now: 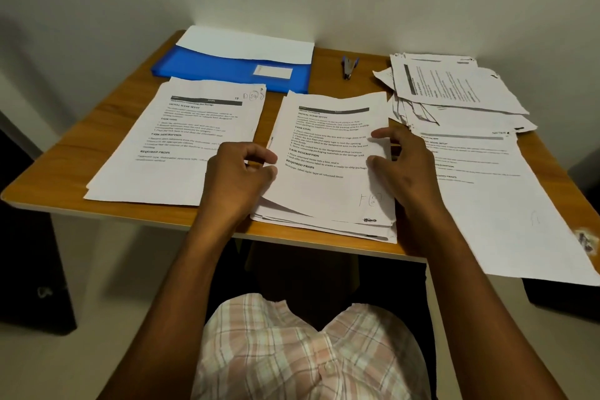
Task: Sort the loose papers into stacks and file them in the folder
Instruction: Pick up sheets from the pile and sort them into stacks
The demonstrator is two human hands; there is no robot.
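The tabletop (136, 97) carries four groups of paper and a blue folder (227, 70) at the far edge, with a blank sheet (246, 42) lying over its back part. A long spread of sheets (493, 191) runs down the right side and overhangs the near edge. A left stack (181, 143) lies squared. A middle stack (328, 166) sits nearest the person, its lower sheets fanned out of line. A loose heap (454, 88) lies unsorted at the far right. A stapler (349, 66) rests between folder and heap.

The middle stack is held on both sides: the left hand (240, 172) pinches its left edge with curled fingers, and the right hand (402, 162) grips its right edge.

Judged step: squaring the middle stack. It would best be done by lifting the sheets together and tapping the edges flush before setting them down.
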